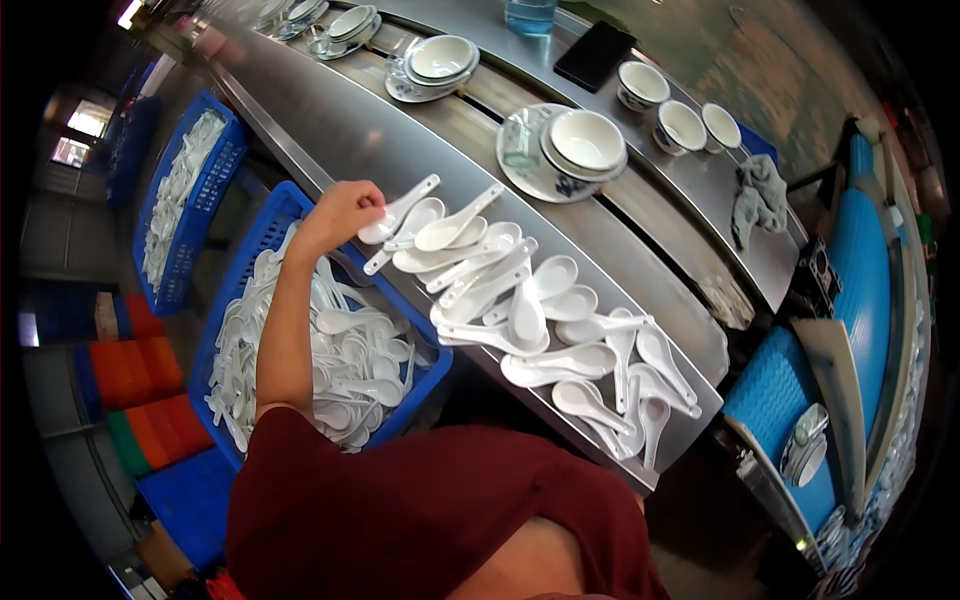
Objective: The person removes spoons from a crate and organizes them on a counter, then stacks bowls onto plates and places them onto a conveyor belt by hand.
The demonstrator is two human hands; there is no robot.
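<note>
My left hand [349, 214] reaches over the near edge of the steel counter [300, 105]. Its fingertips are closed on the bowl end of a white ceramic soup spoon [409, 196], whose handle points away to the right. Beside it, a loose heap of white ceramic soup spoons [529, 319] spreads along the counter to its right end, handles in mixed directions. Under my left forearm, a blue plastic crate [442, 367] holds many more such spoons [352, 375]. My right hand is out of view.
Stacked bowls [587, 141] with a glass on a plate [517, 176] ride a slotted track; similar sets [442, 58] stand farther left. Beyond are cups [680, 126], a black phone [594, 56] and a grey cloth [759, 199]. Another spoon crate [232, 139] stands left; a blue conveyor [780, 375] lies right.
</note>
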